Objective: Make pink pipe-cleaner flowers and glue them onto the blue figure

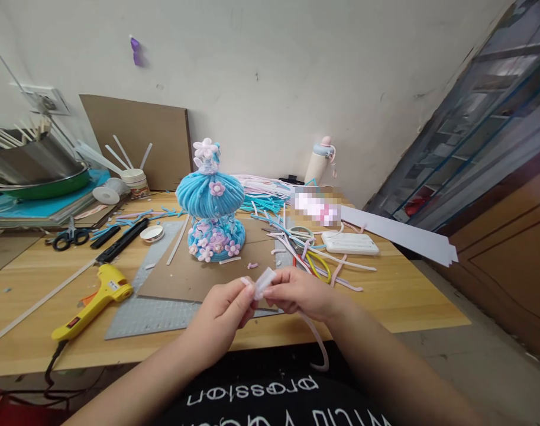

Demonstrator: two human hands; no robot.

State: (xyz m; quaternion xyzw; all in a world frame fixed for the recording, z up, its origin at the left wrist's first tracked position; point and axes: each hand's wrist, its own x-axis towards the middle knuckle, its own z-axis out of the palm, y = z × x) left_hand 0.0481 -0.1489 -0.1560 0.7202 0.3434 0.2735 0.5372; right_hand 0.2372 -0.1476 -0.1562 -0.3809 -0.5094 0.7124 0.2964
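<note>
In the head view, my left hand (228,305) and my right hand (300,290) meet just above the table's front edge. Between their fingertips is a small translucent white piece (266,280), pinched by my right thumb and fingers. A pale pink pipe cleaner (318,340) runs through my hands; its end shows at my left fingertips and its tail hangs below my right hand. Beyond them stands a blue pipe-cleaner ornament (211,195) with pink flowers, upright on a cardboard sheet (172,284).
A yellow glue gun (92,300) lies at left on the wooden table (411,296), near a grey cutting mat (132,319), black scissors (71,236) and a white lid (152,234). At right are yellow-handled scissors (319,265), loose pipe cleaners, a white box (350,243) and a bottle (318,163).
</note>
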